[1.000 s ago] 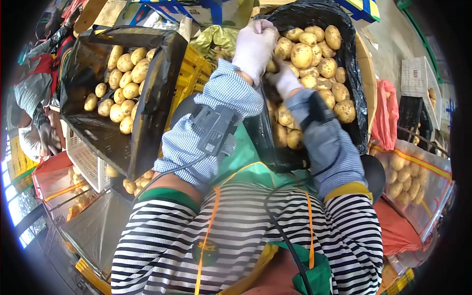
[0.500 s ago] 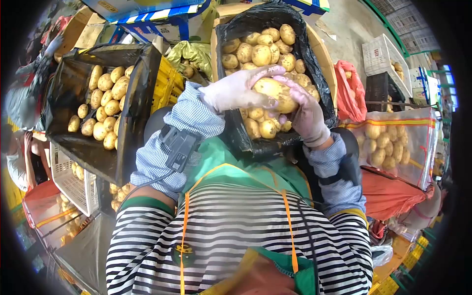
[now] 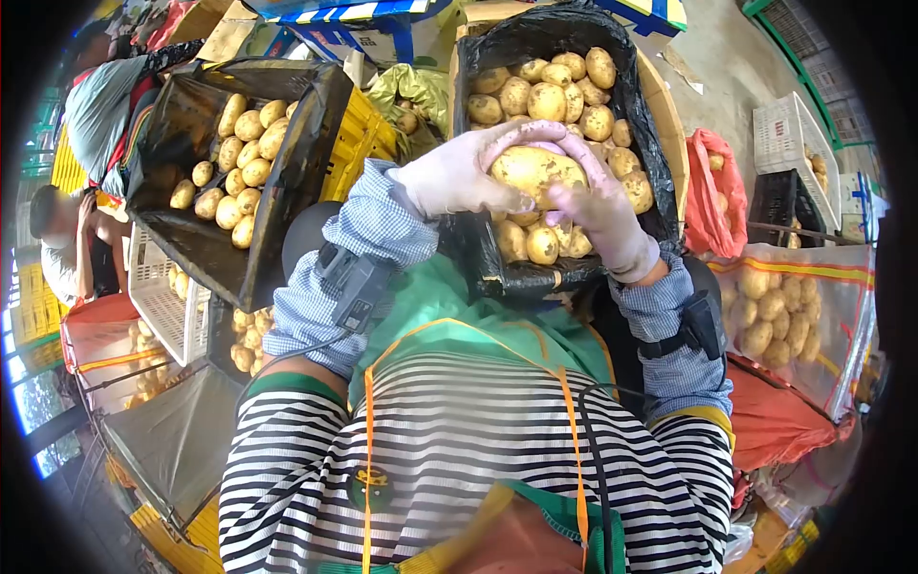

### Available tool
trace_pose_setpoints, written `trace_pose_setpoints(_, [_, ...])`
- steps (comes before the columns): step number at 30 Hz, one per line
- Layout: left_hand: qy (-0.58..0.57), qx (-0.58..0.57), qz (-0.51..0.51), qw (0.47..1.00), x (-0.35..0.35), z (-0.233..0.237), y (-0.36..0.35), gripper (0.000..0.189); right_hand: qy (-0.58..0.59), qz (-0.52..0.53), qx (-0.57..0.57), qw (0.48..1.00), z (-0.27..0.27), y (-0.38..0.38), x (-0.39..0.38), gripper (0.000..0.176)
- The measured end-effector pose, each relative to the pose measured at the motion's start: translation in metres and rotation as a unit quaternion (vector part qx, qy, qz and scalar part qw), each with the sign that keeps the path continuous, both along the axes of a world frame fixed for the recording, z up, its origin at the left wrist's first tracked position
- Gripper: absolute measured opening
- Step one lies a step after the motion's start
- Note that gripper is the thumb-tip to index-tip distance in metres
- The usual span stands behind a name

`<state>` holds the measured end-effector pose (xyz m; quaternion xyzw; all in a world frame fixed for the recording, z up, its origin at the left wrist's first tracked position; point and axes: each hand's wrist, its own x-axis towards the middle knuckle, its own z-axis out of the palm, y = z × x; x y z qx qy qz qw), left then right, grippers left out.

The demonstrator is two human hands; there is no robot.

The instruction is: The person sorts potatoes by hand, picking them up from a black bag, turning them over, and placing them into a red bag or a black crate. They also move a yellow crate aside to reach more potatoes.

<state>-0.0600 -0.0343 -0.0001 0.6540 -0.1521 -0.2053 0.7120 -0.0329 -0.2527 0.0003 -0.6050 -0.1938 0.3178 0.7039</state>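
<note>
On the left, the left hand [image 3: 451,174] grasps the potato [image 3: 535,176]; it lies between both hands at upper centre, long axis roughly across the frame, above the box [image 3: 674,134]; the right hand [image 3: 612,218] grips its right end.

left hand [image 3: 457,174], right hand [image 3: 612,222] | both cupping potato [image 3: 535,176] | over black-lined box [image 3: 555,32]

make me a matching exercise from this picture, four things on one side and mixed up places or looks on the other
1. hands
2. red bag
3. green sack
4. apron

A. between the two black-lined boxes
B. green with orange edging
C. right of both boxes
D. around a potato

Pairs: 1-D, 2-C, 3-A, 4-B
</note>
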Motion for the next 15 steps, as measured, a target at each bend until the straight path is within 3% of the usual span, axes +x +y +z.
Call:
trace_pose_setpoints(2, [0.023, 0.003, 0.004, 1.000, 0.000, 0.004, -0.004, 0.076, 0.012, 0.009, 0.039, 0.999, -0.003, 0.000, 0.002, 0.054])
trace_pose_setpoints(4, [0.038, -0.027, 0.019, 0.999, 0.001, 0.002, -0.008, 0.079, -0.019, -0.035, -0.051, 0.998, -0.004, 0.000, 0.000, 0.046])
trace_pose_setpoints(6, [0.016, -0.006, 0.017, 1.000, 0.003, -0.001, -0.011, 0.078, -0.023, -0.068, -0.039, 0.997, -0.027, -0.004, 0.014, 0.038])
trace_pose_setpoints(7, [0.019, -0.011, 0.023, 0.999, 0.003, 0.000, -0.013, 0.078, -0.256, -0.082, -0.094, 0.959, -0.049, -0.012, 0.026, 0.036])
trace_pose_setpoints(8, [0.022, -0.016, 0.030, 0.999, 0.002, 0.000, -0.014, 0.078, -0.474, -0.089, -0.144, 0.864, -0.044, -0.008, 0.028, 0.034])
trace_pose_setpoints(9, [0.023, -0.016, 0.028, 0.999, 0.002, 0.001, -0.014, 0.078, -0.394, -0.069, -0.082, 0.913, -0.039, -0.005, 0.026, 0.036])
trace_pose_setpoints(10, [0.026, -0.004, 0.026, 0.999, 0.003, 0.003, -0.013, 0.079, -0.394, -0.070, -0.082, 0.913, -0.030, -0.005, 0.020, 0.036])
trace_pose_setpoints(11, [0.029, 0.008, 0.025, 0.999, 0.003, 0.004, -0.012, 0.080, -0.198, -0.052, -0.072, 0.976, -0.008, -0.002, 0.008, 0.038])
trace_pose_setpoints(12, [0.030, 0.007, 0.026, 0.999, 0.001, 0.003, -0.012, 0.080, 0.008, -0.030, -0.060, 0.998, 0.003, 0.000, 0.002, 0.040])
trace_pose_setpoints(15, [0.047, 0.026, 0.036, 0.998, -0.002, -0.002, -0.012, 0.075, 0.077, -0.022, -0.010, 0.997, -0.008, -0.001, 0.005, 0.046])
